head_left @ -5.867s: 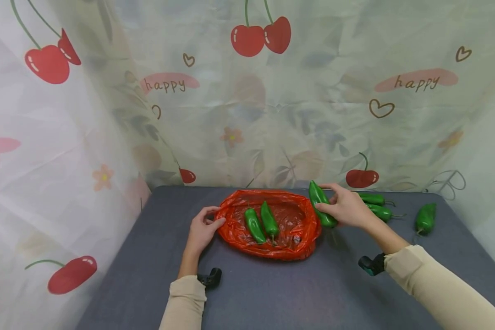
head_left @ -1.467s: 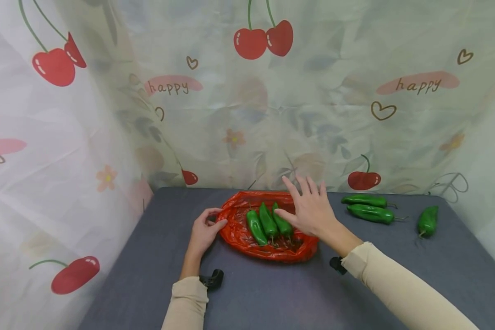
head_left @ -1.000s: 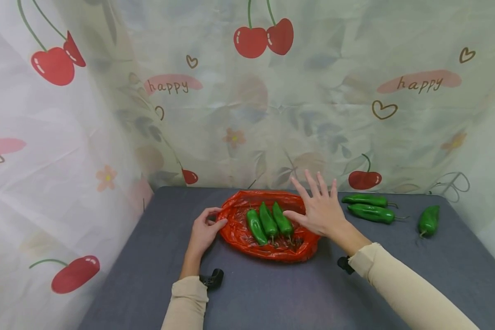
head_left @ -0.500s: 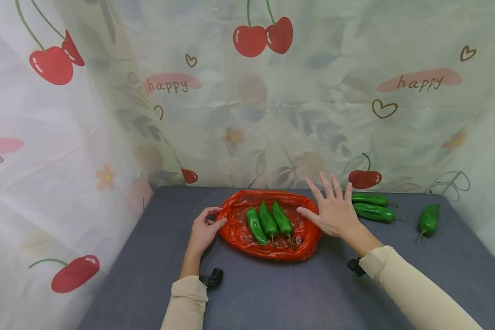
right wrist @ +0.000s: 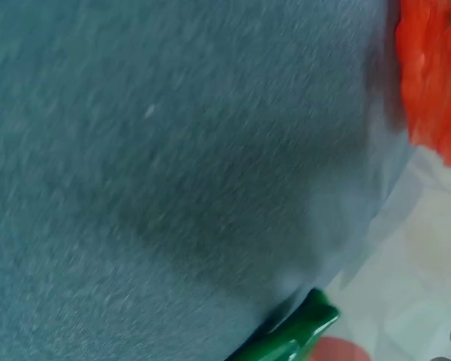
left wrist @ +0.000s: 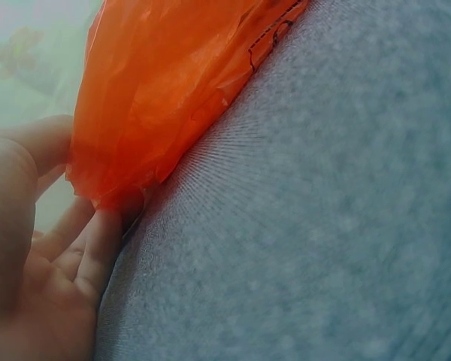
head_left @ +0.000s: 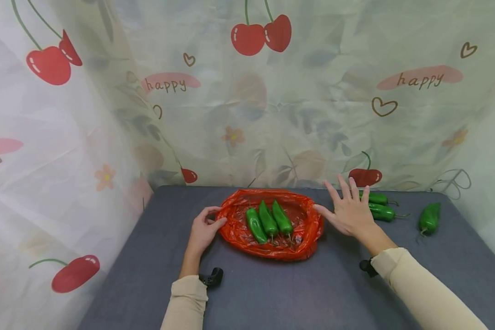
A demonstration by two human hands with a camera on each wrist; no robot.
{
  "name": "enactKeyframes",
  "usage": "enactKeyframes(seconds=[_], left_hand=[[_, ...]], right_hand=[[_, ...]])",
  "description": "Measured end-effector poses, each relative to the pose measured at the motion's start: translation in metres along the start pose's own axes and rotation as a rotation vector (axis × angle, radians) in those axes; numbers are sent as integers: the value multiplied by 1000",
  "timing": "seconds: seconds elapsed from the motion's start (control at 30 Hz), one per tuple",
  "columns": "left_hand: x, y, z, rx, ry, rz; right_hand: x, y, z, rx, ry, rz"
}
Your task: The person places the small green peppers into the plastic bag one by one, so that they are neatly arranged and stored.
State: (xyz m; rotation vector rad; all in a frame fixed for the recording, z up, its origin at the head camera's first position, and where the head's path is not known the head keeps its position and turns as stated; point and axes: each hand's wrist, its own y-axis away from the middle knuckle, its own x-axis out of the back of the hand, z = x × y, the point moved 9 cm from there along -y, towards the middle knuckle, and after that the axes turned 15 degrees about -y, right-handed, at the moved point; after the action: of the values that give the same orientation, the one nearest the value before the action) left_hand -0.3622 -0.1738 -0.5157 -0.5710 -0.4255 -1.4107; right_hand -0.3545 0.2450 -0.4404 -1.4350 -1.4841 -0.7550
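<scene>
A red plastic bag lies spread wide on the table, its rim rolled back in a ring. Three green peppers rest side by side inside it. My left hand pinches the bag's left edge between thumb and fingers; the left wrist view shows the orange-red film between them. To the right of the bag, my right hand is held over the table with its fingers spread, holding nothing. It partly covers two more green peppers behind it.
Another green pepper lies alone near the right end of the grey table. A cherry-patterned curtain rises right behind the table's back edge. A thin looped wire shows at the back right corner.
The pepper that my right hand gripped earlier now lies in the bag, beside the other two. My right hand has moved right, off the bag. The left hand has stayed at the bag's edge.
</scene>
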Motion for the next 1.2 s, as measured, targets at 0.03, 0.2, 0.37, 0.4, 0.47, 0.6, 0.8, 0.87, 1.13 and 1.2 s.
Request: enactKeyframes(seconds=[0.03,0.2,0.37,0.4,0.47,0.6,0.8,0.87,1.13,1.2], left_hand=[[0,0,0,0,-1,-1],[0,-1,-1,0,-8,-2],[1,-1,-2,0,-6,2],[1,-1,-2,0,-7,2],[1,0,-3,3,-6,1],[1,1,-2,4,-4,2],[3,2,0,6,-3,1],[3,2,0,6,-3,2],[2,2,-1,10,-4,2],[1,1,-1,5,-3,4]], right_hand=[[1,0,3,-6,-4,5],[3,1,17,-25,-9,18],[5,5,28,-27,17,18],[5,6,30,-25,21,18],[6,7,35,-23,33,16],[7,11,51,-38,41,7],[6,16,69,-72,28,-15],[7,18,71,-75,24,-17],[12,21,82,-73,49,-22],[15,23,83,-64,58,-10]])
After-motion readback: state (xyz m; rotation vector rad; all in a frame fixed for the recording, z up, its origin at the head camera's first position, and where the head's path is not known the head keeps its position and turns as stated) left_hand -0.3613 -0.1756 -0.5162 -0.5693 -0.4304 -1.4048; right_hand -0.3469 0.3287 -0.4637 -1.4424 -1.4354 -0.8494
